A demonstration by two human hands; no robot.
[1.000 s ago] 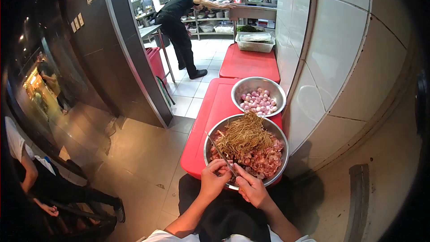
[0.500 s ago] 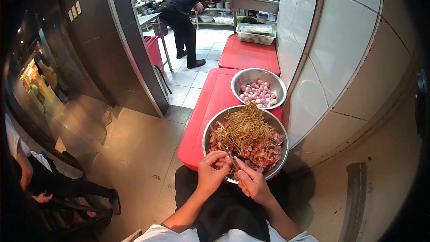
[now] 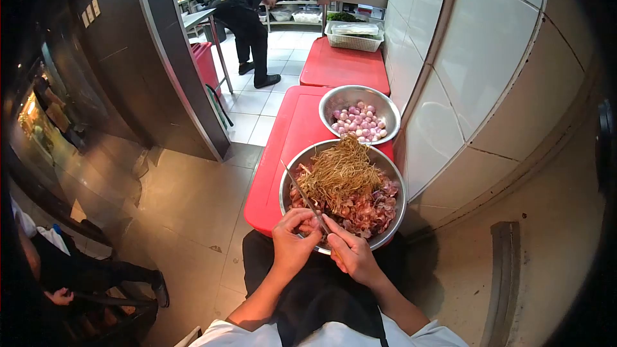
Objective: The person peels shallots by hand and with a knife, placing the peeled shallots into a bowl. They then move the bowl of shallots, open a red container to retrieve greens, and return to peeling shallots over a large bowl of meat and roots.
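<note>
My left hand (image 3: 294,239) is closed in a pinch over the near rim of a large steel bowl, on what looks like a small shallot, mostly hidden by the fingers. My right hand (image 3: 350,252) grips a knife (image 3: 301,191), its narrow blade pointing up and left past the left fingertips. Inside the large bowl (image 3: 402,209) are reddish-purple shallot skins (image 3: 369,209) and a heap of dry, stringy roots (image 3: 340,173). Just behind it, a smaller steel bowl (image 3: 328,101) holds many peeled shallots (image 3: 360,121).
Both bowls stand on a red lid (image 3: 283,135); another red lid (image 3: 344,67) behind carries a white basket (image 3: 355,40). A tiled wall (image 3: 475,71) rises close on the right. A person in black (image 3: 247,22) bends over in the kitchen. Another person (image 3: 83,263) is at left.
The knife blade has swung up and left and now shows at full length over the bowl's left side. The view has shifted slightly, moving the scene left and up.
</note>
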